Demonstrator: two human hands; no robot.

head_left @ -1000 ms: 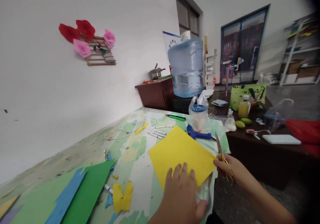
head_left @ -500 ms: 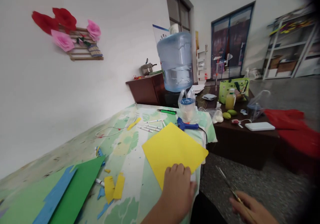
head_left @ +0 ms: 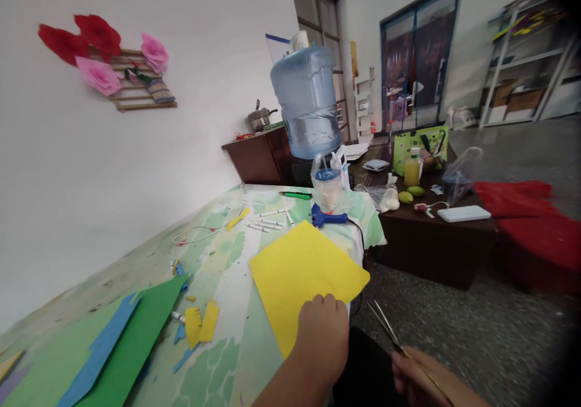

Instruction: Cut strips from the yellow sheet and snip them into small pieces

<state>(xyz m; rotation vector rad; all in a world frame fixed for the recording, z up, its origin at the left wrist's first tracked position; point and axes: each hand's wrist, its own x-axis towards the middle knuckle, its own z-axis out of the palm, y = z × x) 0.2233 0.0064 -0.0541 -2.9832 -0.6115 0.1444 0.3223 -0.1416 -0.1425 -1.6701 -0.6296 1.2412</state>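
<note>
A square yellow sheet (head_left: pixel 299 262) lies on the table at the centre, one corner toward the table's right edge. My left hand (head_left: pixel 322 334) is closed at the sheet's lower right edge, its knuckles up and fingertips hidden. To the right, beyond the table edge, my right hand (head_left: pixel 417 374) is wrapped round slim metal scissors (head_left: pixel 385 325), whose thin blades point up and left, slightly apart. The blades do not touch the sheet.
Markers (head_left: pixel 272 222), a blue glue gun (head_left: pixel 329 217), a green cutter (head_left: pixel 296 195) and a bagged cup (head_left: pixel 327 183) lie beyond the sheet. Green sheets (head_left: pixel 136 334) and yellow scraps (head_left: pixel 209 321) are at left. A brown table (head_left: pixel 431 244) stands at right.
The view has shifted slightly. My right hand and the scissors have moved left, nearer my left hand, and the blades now show spread apart. My left hand stays at the yellow sheet.
</note>
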